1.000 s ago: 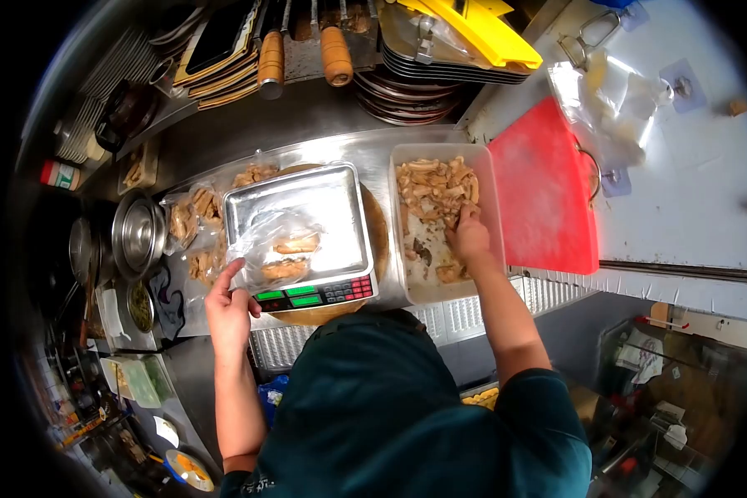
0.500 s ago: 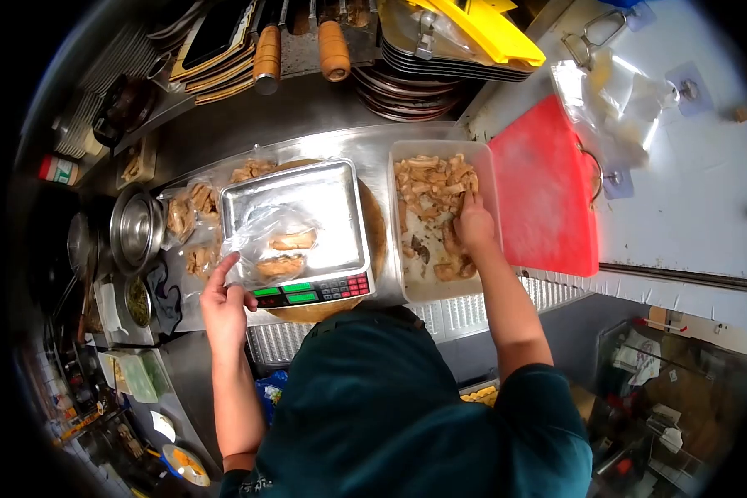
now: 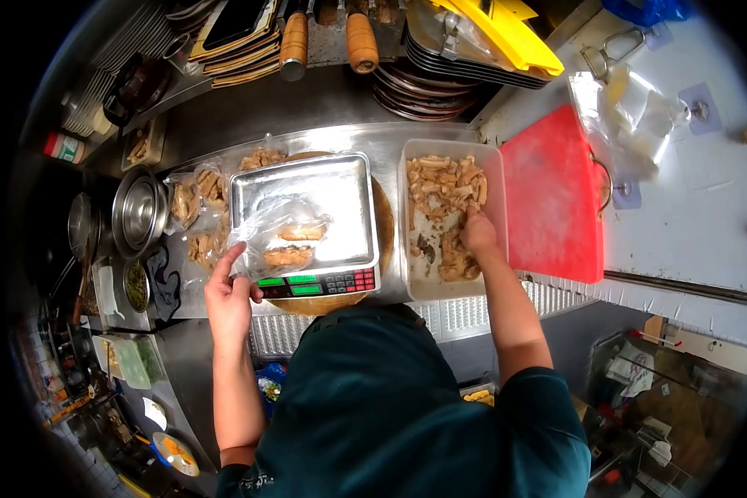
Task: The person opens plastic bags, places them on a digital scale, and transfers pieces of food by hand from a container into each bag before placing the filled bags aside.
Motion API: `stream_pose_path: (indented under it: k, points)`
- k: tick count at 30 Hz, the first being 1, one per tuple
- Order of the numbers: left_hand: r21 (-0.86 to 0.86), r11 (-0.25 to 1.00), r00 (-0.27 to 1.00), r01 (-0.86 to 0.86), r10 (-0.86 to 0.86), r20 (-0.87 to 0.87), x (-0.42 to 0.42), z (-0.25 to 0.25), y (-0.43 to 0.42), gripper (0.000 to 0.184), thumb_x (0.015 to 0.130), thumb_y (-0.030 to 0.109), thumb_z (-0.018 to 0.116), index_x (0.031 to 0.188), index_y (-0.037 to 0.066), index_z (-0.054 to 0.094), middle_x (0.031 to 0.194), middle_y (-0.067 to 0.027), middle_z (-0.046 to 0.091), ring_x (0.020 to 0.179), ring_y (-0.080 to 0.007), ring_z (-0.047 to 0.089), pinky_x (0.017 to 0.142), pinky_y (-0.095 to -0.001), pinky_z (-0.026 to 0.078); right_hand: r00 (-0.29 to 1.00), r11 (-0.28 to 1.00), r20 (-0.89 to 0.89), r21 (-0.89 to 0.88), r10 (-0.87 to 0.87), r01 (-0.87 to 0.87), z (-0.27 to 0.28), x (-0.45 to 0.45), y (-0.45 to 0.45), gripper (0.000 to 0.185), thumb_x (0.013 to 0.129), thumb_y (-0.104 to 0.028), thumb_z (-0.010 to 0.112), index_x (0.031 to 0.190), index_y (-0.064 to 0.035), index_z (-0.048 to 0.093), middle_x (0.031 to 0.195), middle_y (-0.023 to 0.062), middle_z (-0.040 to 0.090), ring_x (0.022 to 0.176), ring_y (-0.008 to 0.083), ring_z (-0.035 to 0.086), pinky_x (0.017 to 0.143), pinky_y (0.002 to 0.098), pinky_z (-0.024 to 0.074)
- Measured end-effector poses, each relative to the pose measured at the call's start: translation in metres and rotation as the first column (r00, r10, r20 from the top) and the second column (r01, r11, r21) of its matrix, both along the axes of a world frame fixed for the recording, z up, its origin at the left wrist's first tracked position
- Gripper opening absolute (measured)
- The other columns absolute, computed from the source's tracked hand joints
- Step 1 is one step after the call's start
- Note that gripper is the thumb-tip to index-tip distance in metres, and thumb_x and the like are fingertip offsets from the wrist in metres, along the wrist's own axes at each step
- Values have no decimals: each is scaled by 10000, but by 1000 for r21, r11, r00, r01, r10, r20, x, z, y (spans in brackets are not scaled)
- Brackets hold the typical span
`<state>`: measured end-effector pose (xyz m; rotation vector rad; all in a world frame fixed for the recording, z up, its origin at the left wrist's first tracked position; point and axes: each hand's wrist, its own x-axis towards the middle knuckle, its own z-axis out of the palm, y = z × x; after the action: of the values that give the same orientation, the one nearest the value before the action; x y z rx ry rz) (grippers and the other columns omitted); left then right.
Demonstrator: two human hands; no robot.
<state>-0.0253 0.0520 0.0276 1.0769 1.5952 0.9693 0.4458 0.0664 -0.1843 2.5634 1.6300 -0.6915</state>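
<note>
My left hand (image 3: 229, 290) is at the left front corner of the scale's metal tray (image 3: 340, 207), its fingers closed on the edge of a clear plastic bag (image 3: 261, 236). Two brown meat pieces (image 3: 302, 231) lie in the bag on the tray. Green displays glow on the scale (image 3: 305, 290). To the right, my right hand (image 3: 479, 234) reaches into a translucent plastic bin (image 3: 427, 289), its fingertips among brown meat pieces (image 3: 440, 184). Whatever those fingers hold is hidden.
Filled bags (image 3: 186, 202) and metal bowls (image 3: 139, 212) are left of the scale. A red board (image 3: 554, 199) stands right of the bin. Wooden-handled tools (image 3: 361, 43), stacked plates (image 3: 419, 93) and a yellow tool (image 3: 515, 37) lie behind. A round wooden board is under the scale.
My right hand has shifted within the bin, and meat pieces have gathered nearer its front. My left hand stays by the bag. The whole view has shifted slightly.
</note>
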Motion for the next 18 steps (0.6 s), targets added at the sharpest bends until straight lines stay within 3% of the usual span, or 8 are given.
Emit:
stream_pose_path:
  k: [1,4,7,10,13,18]
  points:
    - [-3,1000,1000,-4,4,2,0,0,0,529,861,-67,431,1374,-52,560,684,-25,598,576,-92,564,575,-241,474,1000,1000,-16,8,-6,6,1,-1,-1,472,805,-73,670,1263,-60,553,1228,225,631,1149,392,611,964,449,509]
    - [-19,1000,1000,23,-23,-17,-5,0,-1,548,843,-63,444,1380,-64,551,1096,-114,695,583,-83,537,564,-244,471,992,989,-63,98,-106,111,28,-8,-9,475,788,-31,671,1250,-58,566,1200,232,633,1132,399,610,961,451,505]
    - [-31,999,999,34,-35,-27,-8,-1,-2,547,844,-62,443,1380,-61,553,1071,-110,699,580,-83,535,568,-243,473,987,972,-141,213,-72,101,35,-10,-16,437,770,-1,672,1198,-48,596,1180,220,635,1125,411,602,960,450,503]
    - [-12,1000,1000,25,-25,-2,-3,2,-2,545,860,-77,429,1390,-43,550,657,-7,576,577,-88,561,583,-238,469,975,966,-111,199,190,-166,10,0,-24,445,772,-3,652,1212,-67,618,1241,191,608,1175,394,579,982,443,490]
    - [1,1000,999,31,-31,8,-3,1,-2,547,859,-80,429,1391,-43,550,668,-10,585,578,-88,562,585,-237,472,936,894,25,288,352,-344,-10,6,-26,356,785,-10,650,1138,-49,635,1149,196,644,1131,387,591,953,445,494]
    - [-3,1000,1000,20,-20,22,-3,2,-1,543,859,-78,435,1389,-42,551,685,-18,601,579,-89,566,589,-236,479,941,906,40,261,335,-333,-19,11,-23,305,836,-78,638,1137,-39,612,1070,201,668,1090,393,605,944,458,492]
